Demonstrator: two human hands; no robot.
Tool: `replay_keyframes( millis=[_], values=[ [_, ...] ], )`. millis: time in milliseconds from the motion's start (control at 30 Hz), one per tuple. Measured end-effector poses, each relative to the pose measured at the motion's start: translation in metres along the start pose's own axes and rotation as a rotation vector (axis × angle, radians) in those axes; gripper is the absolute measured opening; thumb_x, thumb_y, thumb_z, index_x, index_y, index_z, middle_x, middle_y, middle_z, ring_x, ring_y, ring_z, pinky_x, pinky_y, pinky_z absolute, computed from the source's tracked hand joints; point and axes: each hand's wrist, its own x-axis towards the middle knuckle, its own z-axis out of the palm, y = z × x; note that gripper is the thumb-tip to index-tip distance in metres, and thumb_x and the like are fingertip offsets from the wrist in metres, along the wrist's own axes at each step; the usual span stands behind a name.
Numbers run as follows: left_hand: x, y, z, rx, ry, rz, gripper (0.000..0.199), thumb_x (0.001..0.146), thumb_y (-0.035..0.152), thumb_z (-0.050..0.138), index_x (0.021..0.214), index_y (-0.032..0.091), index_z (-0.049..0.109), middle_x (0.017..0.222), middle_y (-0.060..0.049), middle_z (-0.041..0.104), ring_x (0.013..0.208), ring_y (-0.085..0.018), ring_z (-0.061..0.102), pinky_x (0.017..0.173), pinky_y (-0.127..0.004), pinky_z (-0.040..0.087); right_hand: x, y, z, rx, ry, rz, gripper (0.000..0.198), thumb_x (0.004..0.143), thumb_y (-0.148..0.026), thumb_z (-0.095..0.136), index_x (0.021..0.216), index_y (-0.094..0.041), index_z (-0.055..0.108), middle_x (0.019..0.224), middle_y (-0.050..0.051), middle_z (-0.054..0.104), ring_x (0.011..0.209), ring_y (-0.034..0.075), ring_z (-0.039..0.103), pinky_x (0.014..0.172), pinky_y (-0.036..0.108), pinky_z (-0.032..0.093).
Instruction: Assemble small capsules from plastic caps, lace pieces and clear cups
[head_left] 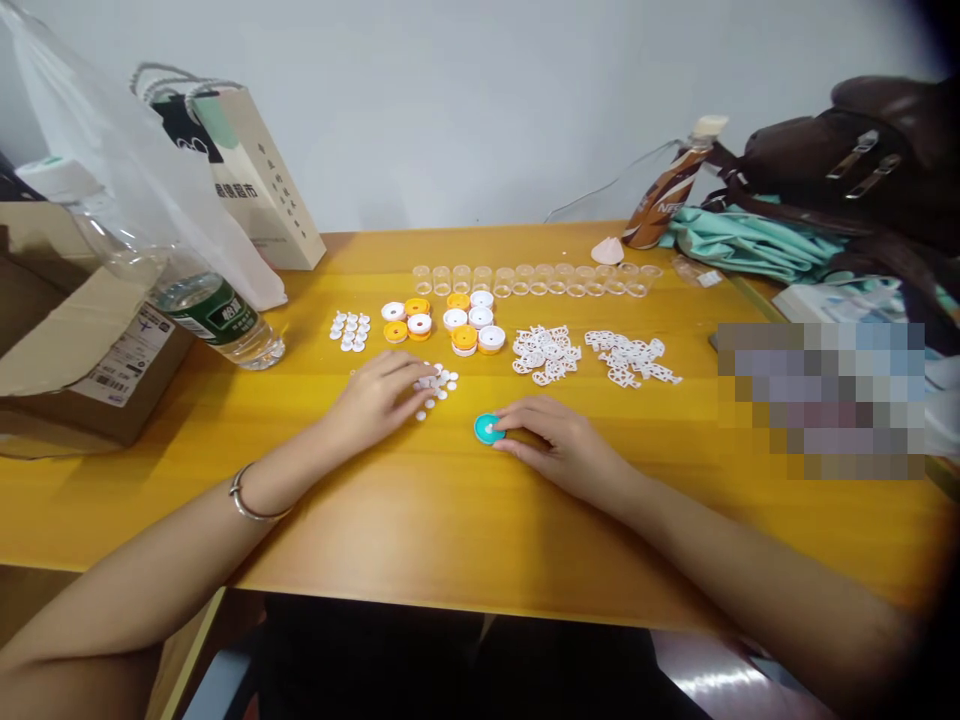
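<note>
A small teal round cap (486, 430) with a white piece in its middle is gripped at its right edge by my right hand (559, 440), thumb and fingers closed on it at the table top. To the left, my left hand (386, 395) reaches over a loose group of small white round pieces (442, 382), thumb and fingers apart and touching or just above them. Its fingertips partly cover some pieces. Behind my hands stand stacked orange and white round caps (465, 335). More white pegged discs (350, 330) are set in rows at the left.
White openwork plastic pieces lie in two piles (546, 352). Clear small cups (525, 282) line the back. A water bottle (217, 315) and cardboard box (127, 370) stand left, with a paper bag (262, 185) behind. A brown bottle (664, 195) and dark bag (862, 170) are right.
</note>
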Motion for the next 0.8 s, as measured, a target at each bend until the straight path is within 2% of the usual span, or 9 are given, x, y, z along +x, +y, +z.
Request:
replay_keyframes(
  millis=[67, 167, 300, 800],
  values=[
    [0.0007, -0.0082, 0.0003, -0.030, -0.025, -0.076, 0.018, 0.085, 0.025, 0.052, 0.097, 0.015, 0.061, 0.092, -0.008, 0.063, 0.085, -0.017, 0.058, 0.078, -0.032, 0.048, 0.0002, -0.0006, -0.0005, 0.002, -0.004, 0.007, 0.010, 0.082, -0.022, 0.056, 0.091, -0.020, 0.060, 0.093, 0.006, 0.065, 0.088, 0.018, 0.059, 0.080, 0.034, 0.049],
    [0.0007, -0.0111, 0.0036, -0.078, -0.053, -0.107, 0.015, 0.085, 0.023, 0.051, 0.092, 0.016, 0.062, 0.089, -0.007, 0.063, 0.083, -0.016, 0.058, 0.076, -0.030, 0.048, -0.0004, -0.0004, 0.0000, 0.010, 0.000, 0.013, 0.010, 0.082, -0.021, 0.056, 0.091, -0.021, 0.060, 0.093, 0.006, 0.065, 0.089, 0.017, 0.059, 0.080, 0.034, 0.049],
    [0.0007, -0.0089, 0.0060, -0.085, -0.057, -0.095, 0.015, 0.085, 0.022, 0.050, 0.090, 0.016, 0.063, 0.088, -0.006, 0.063, 0.080, -0.014, 0.059, 0.073, -0.028, 0.048, -0.0011, 0.0008, 0.0009, 0.022, -0.007, 0.020, 0.011, 0.082, -0.021, 0.056, 0.092, -0.021, 0.060, 0.094, 0.006, 0.065, 0.088, 0.017, 0.059, 0.080, 0.033, 0.049],
    [-0.0012, -0.0116, 0.0076, 0.159, -0.038, 0.008, 0.013, 0.083, 0.022, 0.053, 0.089, 0.018, 0.064, 0.086, -0.003, 0.068, 0.075, -0.014, 0.062, 0.065, -0.027, 0.040, 0.0000, -0.0054, -0.0007, -0.003, 0.014, 0.089, 0.015, 0.080, -0.020, 0.058, 0.095, -0.020, 0.057, 0.090, 0.004, 0.065, 0.085, 0.018, 0.060, 0.077, 0.033, 0.049]
  ],
)
